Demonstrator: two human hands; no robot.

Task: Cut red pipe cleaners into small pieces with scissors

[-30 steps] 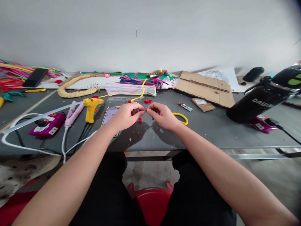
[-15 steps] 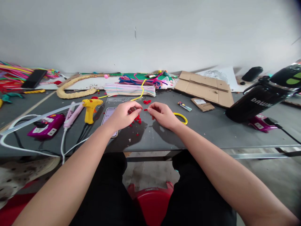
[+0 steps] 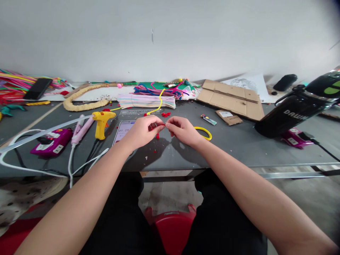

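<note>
My left hand [image 3: 145, 130] and my right hand [image 3: 182, 129] meet fingertip to fingertip just above the grey table. Between them runs a short red strip [image 3: 160, 124], which looks like a piece of pipe cleaner. Both hands are closed, pinching it from either end. Small red pieces [image 3: 157, 136] lie on the table below my left fingers, partly hidden by that hand. Another few red pieces [image 3: 166, 114] rest just beyond the fingertips. Under my left wrist a lit phone [image 3: 124, 130] is partly covered. A yellow ring [image 3: 205, 132] lies beside my right wrist.
To the left are a yellow glue gun [image 3: 101, 124], a pink styling iron [image 3: 81, 129] and a purple power strip [image 3: 52, 143] with cables. Bundled pipe cleaners [image 3: 148, 101] lie behind my hands. Cardboard [image 3: 231, 101] and a black bottle [image 3: 287, 113] stand on the right.
My left hand has shifted slightly and closed on the red strip, which my right fingers were holding alone. More of the phone's screen shows.
</note>
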